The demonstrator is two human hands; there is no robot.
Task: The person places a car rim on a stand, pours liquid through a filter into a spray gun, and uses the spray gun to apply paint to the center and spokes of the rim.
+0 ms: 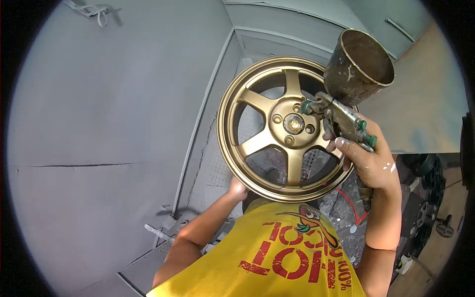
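Observation:
A gold six-spoke wheel rim (256, 142) is in front of me at the centre, its face up toward the camera. My right hand (366, 156), flecked with white, is closed round a metal spray gun (343, 120) with green knobs, held over the rim's right side. The gun carries a stained metal cup (346, 84) on top. At the rim's lower-left edge is my left hand (238, 187); its fingers are hidden behind the rim, so I cannot tell whether they grip it.
Grey walls (99, 99) surround the left and back. A tan board (430, 114) stands at the right, above dark tyres (418, 163) and other wheels. A red hose (356, 215) runs over the spattered floor (334, 208) behind my right forearm. A white cord (94, 10) is at the upper left.

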